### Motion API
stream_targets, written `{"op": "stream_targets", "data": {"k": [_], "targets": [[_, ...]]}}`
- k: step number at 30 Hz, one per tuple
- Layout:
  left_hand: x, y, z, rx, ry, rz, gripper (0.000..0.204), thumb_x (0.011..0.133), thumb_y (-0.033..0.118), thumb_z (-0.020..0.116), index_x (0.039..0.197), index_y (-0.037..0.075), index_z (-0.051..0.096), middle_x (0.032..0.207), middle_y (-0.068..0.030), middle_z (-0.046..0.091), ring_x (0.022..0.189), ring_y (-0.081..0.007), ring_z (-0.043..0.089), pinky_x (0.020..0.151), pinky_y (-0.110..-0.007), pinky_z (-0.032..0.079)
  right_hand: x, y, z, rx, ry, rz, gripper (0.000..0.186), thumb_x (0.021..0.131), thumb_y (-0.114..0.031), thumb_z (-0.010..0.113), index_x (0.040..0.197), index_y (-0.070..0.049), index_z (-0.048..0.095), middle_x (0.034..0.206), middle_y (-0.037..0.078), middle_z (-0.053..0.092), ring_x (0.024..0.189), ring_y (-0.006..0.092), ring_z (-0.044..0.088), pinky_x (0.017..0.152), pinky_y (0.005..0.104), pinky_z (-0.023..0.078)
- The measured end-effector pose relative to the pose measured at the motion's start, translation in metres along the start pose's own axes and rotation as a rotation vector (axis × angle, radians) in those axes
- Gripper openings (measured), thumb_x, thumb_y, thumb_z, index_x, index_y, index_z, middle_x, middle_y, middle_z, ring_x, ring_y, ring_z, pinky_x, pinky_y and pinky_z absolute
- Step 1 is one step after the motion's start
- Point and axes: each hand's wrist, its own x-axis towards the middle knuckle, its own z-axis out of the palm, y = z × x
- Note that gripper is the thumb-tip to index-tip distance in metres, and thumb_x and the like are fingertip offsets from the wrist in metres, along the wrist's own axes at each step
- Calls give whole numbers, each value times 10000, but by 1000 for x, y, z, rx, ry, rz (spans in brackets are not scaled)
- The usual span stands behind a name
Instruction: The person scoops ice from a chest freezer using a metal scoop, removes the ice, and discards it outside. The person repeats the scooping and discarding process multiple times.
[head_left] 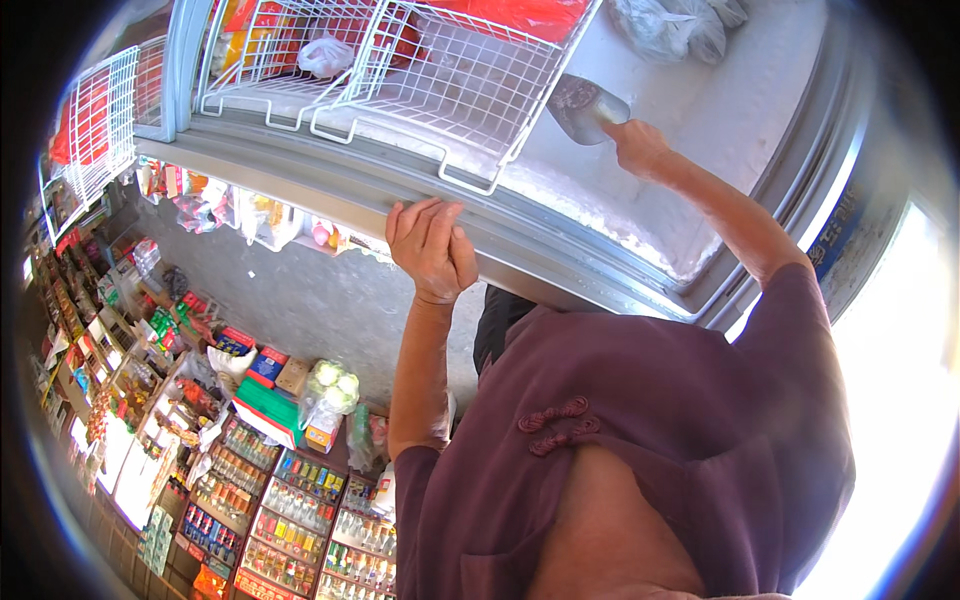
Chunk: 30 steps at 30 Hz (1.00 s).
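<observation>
My right hand point(640, 148) reaches down into a chest freezer point(560, 262), its fingers closed round the handle of a broad, flat grey metal blade point(585, 108). Whether the tool is a scraper or a cleaver, I cannot tell. The blade lies beside a white wire basket point(450, 95), over the frosty freezer interior point(690, 110). My left hand point(432, 245) is on the freezer's front rim, fingers bent over the metal edge. White frost point(630, 240) lines the inner wall near the rim.
Tied plastic bags point(680, 25) lie at the freezer's far end. Another basket point(285, 50) holds red and yellow packages and a small white bag. Left of me stand shelves of bottles point(300, 510), a green box point(268, 408) and bagged cabbages point(332, 388) beside the grey floor point(300, 290).
</observation>
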Motion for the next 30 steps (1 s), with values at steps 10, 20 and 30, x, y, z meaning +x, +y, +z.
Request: {"op": "stream_targets", "data": {"k": [10,20,30], "targets": [[-2,-3,0,6,15,-2,209,730,167,464,824,57,615,776,-56,622,814,-232,572,889,-399,326,-58,-7,-5,-69,-161,-1,218,667,10,545,873,-5,616,826,194,615,820,330,608,675,414,498],[-3,-3,1,9,13,-1,206,744,163,456,827,57,611,789,-61,617,826,-243,565,871,-432,335,-27,6,-16,29,-50,124,188,658,-7,520,817,0,618,844,198,609,833,359,591,698,421,483],[-4,-3,2,-14,32,0,203,729,166,462,810,62,617,767,-47,625,801,-227,575,876,-391,332,-26,64,-34,105,-265,100,196,629,-26,530,782,-3,649,804,209,616,770,356,598,694,388,472]]}}
